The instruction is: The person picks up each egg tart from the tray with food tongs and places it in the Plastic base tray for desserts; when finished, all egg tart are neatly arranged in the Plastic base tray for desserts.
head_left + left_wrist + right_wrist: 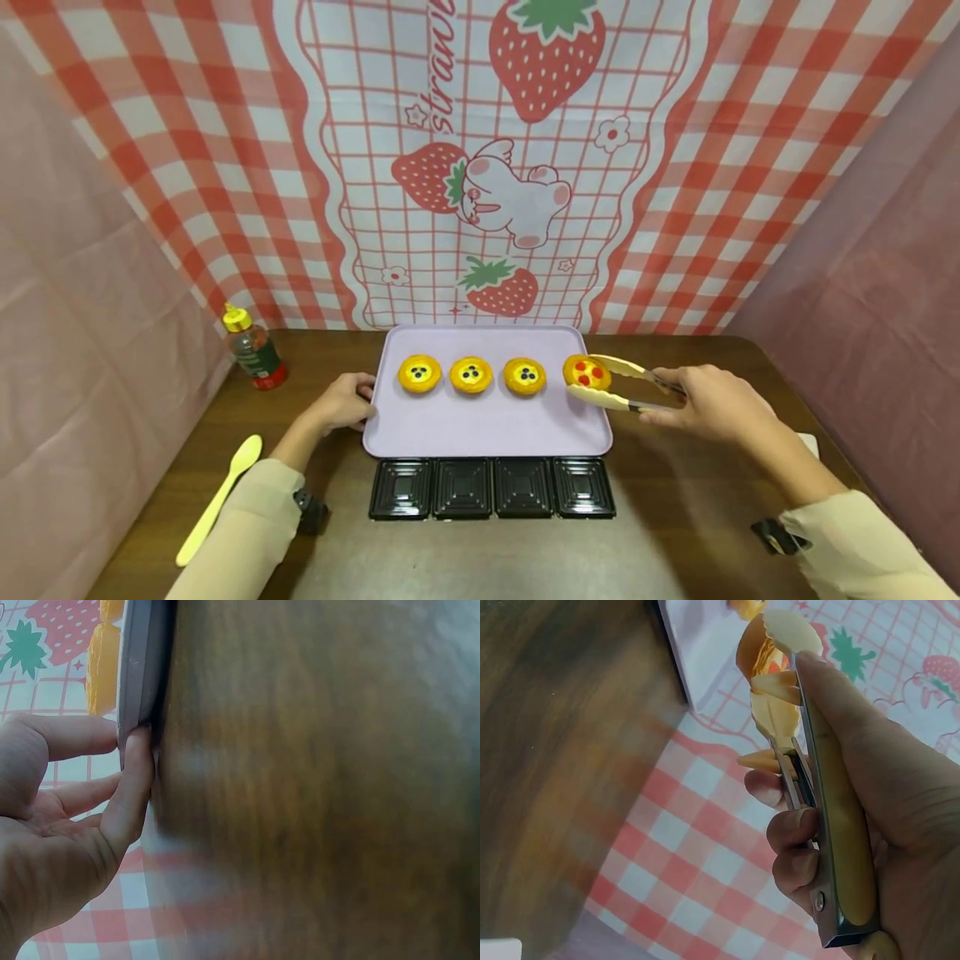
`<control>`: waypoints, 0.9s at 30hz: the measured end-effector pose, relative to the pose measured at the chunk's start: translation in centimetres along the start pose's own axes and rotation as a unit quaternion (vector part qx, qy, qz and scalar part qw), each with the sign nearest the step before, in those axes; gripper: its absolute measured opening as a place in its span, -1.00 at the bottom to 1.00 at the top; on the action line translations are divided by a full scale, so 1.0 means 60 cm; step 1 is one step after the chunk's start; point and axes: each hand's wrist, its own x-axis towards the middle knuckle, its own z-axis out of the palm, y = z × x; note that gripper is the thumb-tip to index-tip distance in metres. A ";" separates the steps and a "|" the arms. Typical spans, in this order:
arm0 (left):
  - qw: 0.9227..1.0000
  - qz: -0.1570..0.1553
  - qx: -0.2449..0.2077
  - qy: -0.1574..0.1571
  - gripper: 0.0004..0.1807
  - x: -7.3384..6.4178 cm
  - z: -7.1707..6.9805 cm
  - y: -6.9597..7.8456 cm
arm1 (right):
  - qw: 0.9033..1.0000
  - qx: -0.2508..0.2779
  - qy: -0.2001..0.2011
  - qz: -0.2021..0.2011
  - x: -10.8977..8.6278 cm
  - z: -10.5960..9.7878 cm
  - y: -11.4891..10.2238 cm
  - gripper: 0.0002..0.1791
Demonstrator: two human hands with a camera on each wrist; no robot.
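Observation:
My right hand (pixel 716 404) grips a pair of tongs (pixel 840 817) with cream scalloped tips and metal arms. Between those tips is a tart with red fruit pieces (pixel 587 372), which overlaps the right end of a pale lilac tray (pixel 480 429) in the head view. Three egg tarts with dark berries stand in a row on that tray: a left one (pixel 419 374), a middle one (pixel 471 376) and a right one (pixel 524 377). At the tray's left edge, my left hand (pixel 343 404) pinches the rim between thumb and fingers, seen close in the left wrist view.
Several black square plastic trays (pixel 462 489) line up along the tray's near side. A sauce bottle with a yellow cap (pixel 256 350) stands at the back left, and a pale yellow spoon (pixel 219 502) lies nearer on the wooden table (pixel 345 500). A strawberry-print cloth (pixel 480 283) hangs behind.

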 end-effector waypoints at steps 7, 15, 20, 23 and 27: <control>1.000 0.004 -0.002 0.000 -0.36 -0.001 -0.001 0.002 | 0.999 -0.015 0.009 -0.039 -0.043 -0.017 -0.011 -0.13; 1.000 0.005 -0.013 -0.006 -0.36 -0.004 -0.003 0.001 | 0.997 -0.017 0.022 -0.070 -0.088 -0.022 -0.021 -0.15; 1.000 0.007 0.000 -0.005 -0.36 -0.001 -0.002 0.000 | 0.995 -0.025 0.023 -0.093 -0.112 -0.019 -0.020 -0.17; 1.000 0.006 0.007 -0.004 -0.36 0.002 -0.001 -0.002 | 0.991 -0.016 0.031 -0.132 -0.124 -0.011 -0.017 -0.22; 1.000 0.004 0.006 -0.007 -0.37 0.003 0.000 -0.001 | 0.987 0.006 0.022 -0.159 -0.134 0.002 -0.016 -0.25</control>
